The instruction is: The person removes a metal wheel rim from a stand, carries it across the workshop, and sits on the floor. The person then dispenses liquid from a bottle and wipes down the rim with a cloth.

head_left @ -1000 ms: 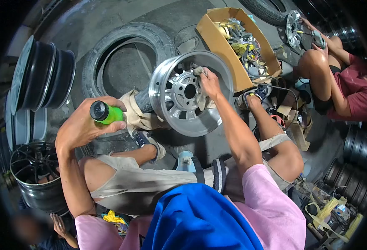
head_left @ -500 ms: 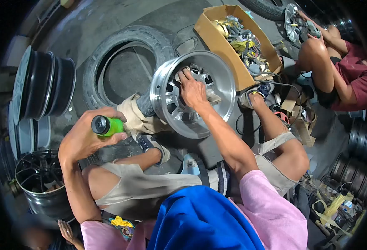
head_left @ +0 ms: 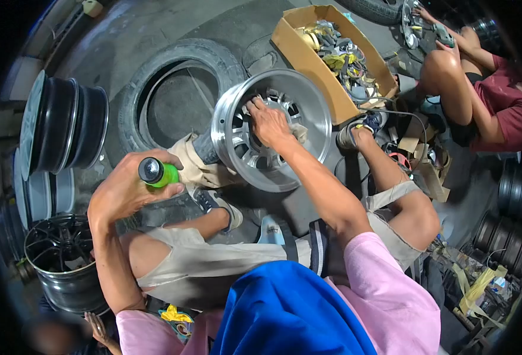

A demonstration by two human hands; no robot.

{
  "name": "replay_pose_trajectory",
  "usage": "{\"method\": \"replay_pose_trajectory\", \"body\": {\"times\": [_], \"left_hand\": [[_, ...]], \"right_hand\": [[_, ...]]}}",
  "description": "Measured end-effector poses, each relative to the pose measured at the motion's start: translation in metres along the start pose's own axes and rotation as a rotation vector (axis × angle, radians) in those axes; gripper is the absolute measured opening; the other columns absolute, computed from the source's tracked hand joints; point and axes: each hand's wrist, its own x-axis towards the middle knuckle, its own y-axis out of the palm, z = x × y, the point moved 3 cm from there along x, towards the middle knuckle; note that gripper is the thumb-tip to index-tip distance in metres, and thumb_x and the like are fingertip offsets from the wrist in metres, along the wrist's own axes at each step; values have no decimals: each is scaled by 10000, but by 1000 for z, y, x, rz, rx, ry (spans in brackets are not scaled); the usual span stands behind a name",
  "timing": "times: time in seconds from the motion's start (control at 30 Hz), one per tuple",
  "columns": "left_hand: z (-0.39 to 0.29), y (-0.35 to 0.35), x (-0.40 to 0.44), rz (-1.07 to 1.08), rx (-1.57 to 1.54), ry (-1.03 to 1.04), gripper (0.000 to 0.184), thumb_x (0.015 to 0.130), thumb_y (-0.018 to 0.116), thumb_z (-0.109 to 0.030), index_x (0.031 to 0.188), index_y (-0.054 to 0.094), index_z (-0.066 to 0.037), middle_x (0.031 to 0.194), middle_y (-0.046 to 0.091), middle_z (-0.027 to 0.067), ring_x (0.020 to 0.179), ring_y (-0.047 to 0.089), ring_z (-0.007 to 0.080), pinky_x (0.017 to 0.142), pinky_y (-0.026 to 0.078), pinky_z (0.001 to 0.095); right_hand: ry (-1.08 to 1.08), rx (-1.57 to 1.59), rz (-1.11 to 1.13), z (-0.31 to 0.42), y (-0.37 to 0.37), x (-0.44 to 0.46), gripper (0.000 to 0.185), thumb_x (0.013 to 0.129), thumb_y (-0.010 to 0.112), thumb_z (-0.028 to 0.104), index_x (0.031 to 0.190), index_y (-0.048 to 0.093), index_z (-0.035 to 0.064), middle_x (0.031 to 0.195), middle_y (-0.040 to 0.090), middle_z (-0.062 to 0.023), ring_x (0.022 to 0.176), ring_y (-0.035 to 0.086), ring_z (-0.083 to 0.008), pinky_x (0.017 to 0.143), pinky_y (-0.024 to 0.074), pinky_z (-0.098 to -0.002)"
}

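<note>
My left hand (head_left: 120,188) is wrapped round a small green bottle (head_left: 167,175) with a black cap, held above my left knee. The cap points up toward me. Inside a silver alloy wheel (head_left: 317,121), my right hand (head_left: 271,125) presses a beige rag (head_left: 299,132) against the spokes. Part of the rag sticks out beside my wrist, and my palm hides the rest. The wheel is tilted between my legs, its hollow side facing me. A beige cloth (head_left: 191,161) lies against its left side.
A tyre (head_left: 132,112) lies beyond the wheel. A cardboard box (head_left: 312,74) of scraps stands at the back. Stacked rims (head_left: 89,127) and a black spoked wheel (head_left: 65,290) are at left. A co-worker (head_left: 498,112) sits at right with a power tool; another person's hand (head_left: 97,328) shows lower left.
My right hand has shifted slightly left inside the wheel with the rag. The bottle in my left hand has moved a little to the right. The view has shifted slightly.
</note>
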Motion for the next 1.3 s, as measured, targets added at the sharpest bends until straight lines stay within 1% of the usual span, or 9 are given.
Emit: {"method": "replay_pose_trajectory", "body": {"times": [0.3,0.43,0.53,0.7,0.9,0.97,1.1,1.2,1.3], "left_hand": [[12,-1,4,-16,36,13,393,807,865,-234,1080,699,-5,932,722,116,847,681,214,808,547,359],[-2,13,17,87,30,159,363,810,859,-247,1022,683,-10,909,711,131,814,677,238,779,540,374],[-24,32,32,126,-7,250,341,823,845,-245,1014,676,-18,889,698,124,813,679,252,780,539,388],[-65,76,61,122,-123,476,332,832,845,-244,1008,669,-24,921,684,80,904,663,200,880,532,366],[-100,112,67,244,-260,387,297,871,822,-278,965,676,-37,888,660,47,868,634,179,836,514,350],[-99,115,71,291,-203,369,290,878,811,-290,951,675,-44,871,655,40,850,620,153,792,505,337],[-108,102,68,217,-354,196,257,900,784,-273,933,669,-46,866,644,30,836,599,118,762,484,312],[-101,83,66,64,-393,256,220,928,747,-241,916,666,-36,881,623,17,837,583,116,773,474,297],[-96,67,60,-37,-425,292,218,925,768,-235,898,680,-37,826,631,-11,790,580,86,729,477,286]], "right_hand": [[14,270,-8,-41,-50,-35,325,972,526,170,1244,652,45,1245,645,-183,1134,636,-406,989,509,-480],[498,896,393,-80,-81,-97,353,1009,528,218,1277,662,30,1235,681,-131,1122,630,-226,990,478,-364],[475,1145,422,-55,-119,-137,360,1023,528,227,1275,676,17,1161,694,-80,1077,603,-161,949,476,-337],[332,1069,521,-1,-161,-140,319,1010,541,148,1258,695,19,1127,713,-42,1079,605,-125,992,460,-308],[44,1029,230,27,-209,-136,267,994,573,106,1208,714,31,1027,722,-29,954,638,-113,876,519,-295],[109,1124,257,22,-220,-139,307,979,655,137,1271,671,41,1152,706,-48,1047,633,-125,941,508,-299],[4,1144,282,0,-193,-148,712,833,871,348,1393,570,28,1263,664,-99,1119,609,-180,984,486,-310],[120,947,454,-8,-179,-156,477,859,807,303,1187,704,-27,1037,743,-54,977,630,-124,912,496,-315],[144,993,434,-18,-177,-156,433,877,770,282,1181,720,-21,1010,751,-46,943,637,-109,882,499,-305]]}}
